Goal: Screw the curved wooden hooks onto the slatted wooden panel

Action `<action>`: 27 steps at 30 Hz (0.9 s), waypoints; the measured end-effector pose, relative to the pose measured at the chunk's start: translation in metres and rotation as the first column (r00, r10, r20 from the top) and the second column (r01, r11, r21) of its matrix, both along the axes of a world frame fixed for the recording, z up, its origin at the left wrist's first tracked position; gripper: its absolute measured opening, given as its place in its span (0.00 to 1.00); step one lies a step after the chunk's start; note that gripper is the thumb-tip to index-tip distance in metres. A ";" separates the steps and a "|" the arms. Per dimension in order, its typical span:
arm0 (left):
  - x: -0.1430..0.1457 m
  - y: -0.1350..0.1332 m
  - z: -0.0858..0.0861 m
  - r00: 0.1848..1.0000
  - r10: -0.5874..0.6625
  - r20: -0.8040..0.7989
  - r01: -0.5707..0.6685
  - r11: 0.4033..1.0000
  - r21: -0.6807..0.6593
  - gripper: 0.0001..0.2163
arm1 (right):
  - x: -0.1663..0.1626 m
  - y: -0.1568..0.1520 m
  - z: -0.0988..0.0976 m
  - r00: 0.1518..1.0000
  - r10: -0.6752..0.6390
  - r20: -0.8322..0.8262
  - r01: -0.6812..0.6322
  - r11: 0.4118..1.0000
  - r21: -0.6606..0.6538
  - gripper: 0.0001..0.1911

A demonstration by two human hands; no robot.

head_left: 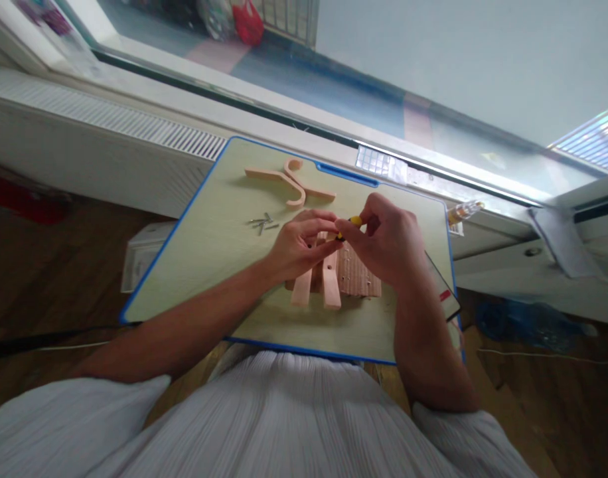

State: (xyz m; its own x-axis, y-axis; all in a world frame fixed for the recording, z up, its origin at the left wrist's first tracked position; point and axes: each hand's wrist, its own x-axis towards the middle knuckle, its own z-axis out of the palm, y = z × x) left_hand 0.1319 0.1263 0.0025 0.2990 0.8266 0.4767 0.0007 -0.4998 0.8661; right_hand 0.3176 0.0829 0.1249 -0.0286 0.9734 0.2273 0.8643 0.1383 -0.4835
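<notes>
My right hand (388,234) is closed round the yellow and black handle of a small screwdriver (355,221). The fingertips of my left hand (304,242) pinch the same screwdriver near its black end; its tip is hidden. Under my hands lies a brown grooved wooden board (361,273) with small holes along it. Two pale wooden pieces lie across the board, a left piece (301,290) and a right piece (330,285) with a dark hole in it. My left hand covers their far ends.
Two curved wooden hooks, one (269,174) crossing near another (318,192), lie at the back of the blue-edged table (204,265). Several screws (263,224) are left of my hands. A phone-like dark slab (446,295) lies at the right. Behind stand a radiator (135,126) and window.
</notes>
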 end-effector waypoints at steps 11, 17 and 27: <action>0.000 -0.002 0.004 1.000 -0.020 0.018 0.019 0.999 0.047 0.09 | -0.004 -0.010 -0.023 0.984 0.035 -0.173 -0.038 0.999 -0.014 0.15; -0.001 -0.001 0.004 1.000 -0.019 -0.013 0.020 0.996 0.084 0.10 | 0.011 -0.009 -0.017 0.977 0.128 -0.171 -0.136 0.990 -0.036 0.10; 0.001 -0.002 0.003 1.000 0.003 0.013 -0.003 1.000 0.025 0.12 | 0.000 -0.007 -0.049 0.947 0.014 -0.320 0.017 0.995 0.094 0.21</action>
